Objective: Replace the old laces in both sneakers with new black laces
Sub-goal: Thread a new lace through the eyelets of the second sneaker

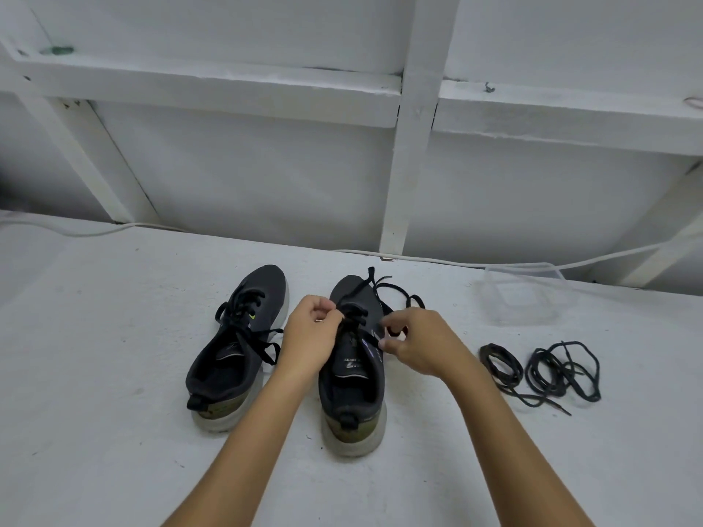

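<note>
Sneakers sit mid-frame on the desk; my left hand [310, 336] and right hand [418, 342] each grip the lace [374, 294] of the right sneaker [352, 378]. New laces [540, 370] lie coiled at right.

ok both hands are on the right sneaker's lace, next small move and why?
Probably pull the next crossing out of its eyelets. Both hands, left hand and right hand, pinch the lace on the right sneaker, whose free ends already trail loose past the toe. The left sneaker looks fully laced, and two lace bundles lie untouched to the right.
</note>
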`<state>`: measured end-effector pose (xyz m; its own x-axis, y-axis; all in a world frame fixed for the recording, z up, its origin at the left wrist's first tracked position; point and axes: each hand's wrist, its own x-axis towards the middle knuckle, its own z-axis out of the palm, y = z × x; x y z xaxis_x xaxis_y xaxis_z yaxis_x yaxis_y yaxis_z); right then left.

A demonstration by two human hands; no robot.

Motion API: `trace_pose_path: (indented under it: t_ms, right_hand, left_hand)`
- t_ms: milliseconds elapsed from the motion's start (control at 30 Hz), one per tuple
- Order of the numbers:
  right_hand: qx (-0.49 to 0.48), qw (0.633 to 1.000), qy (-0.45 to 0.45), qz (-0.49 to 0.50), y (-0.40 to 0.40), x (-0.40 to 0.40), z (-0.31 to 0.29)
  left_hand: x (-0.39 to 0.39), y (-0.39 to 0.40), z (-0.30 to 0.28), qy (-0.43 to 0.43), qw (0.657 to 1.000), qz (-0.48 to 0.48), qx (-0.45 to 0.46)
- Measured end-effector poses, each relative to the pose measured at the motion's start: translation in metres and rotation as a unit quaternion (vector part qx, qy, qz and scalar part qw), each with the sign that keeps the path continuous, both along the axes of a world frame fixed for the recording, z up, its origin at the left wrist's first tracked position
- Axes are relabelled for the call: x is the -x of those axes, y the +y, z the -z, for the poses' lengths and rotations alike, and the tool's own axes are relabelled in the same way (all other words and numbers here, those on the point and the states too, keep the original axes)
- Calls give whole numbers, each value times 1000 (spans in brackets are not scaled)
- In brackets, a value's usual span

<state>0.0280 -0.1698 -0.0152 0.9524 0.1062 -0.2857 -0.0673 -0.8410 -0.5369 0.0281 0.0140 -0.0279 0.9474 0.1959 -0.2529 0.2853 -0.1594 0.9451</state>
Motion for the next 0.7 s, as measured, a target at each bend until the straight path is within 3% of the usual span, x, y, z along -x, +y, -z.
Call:
trace_pose_path:
  t_ms: [133, 333, 400, 533, 633, 700]
  right_hand:
    - [-35, 994, -104, 20, 10, 2, 10]
    - [-37, 996, -77, -28, 9, 1, 11]
    - [-45, 997, -61, -32, 7, 3, 9]
    - [-163, 985, -61, 18, 2, 3, -4]
    - [-229, 969, -83, 31, 1, 3, -25]
    - [-250, 963, -94, 27, 2, 2, -35]
  left_hand:
    - [1, 0, 1, -14, 1000, 9, 0]
    - [-1, 3, 1, -13, 997, 46, -62]
    - [-1, 4, 1, -28, 990, 64, -123]
    - [0, 5, -1, -161, 922, 151, -319]
    - [-2, -3, -8, -188, 882, 219, -372]
    - [-6, -8, -14, -203, 872, 214, -391]
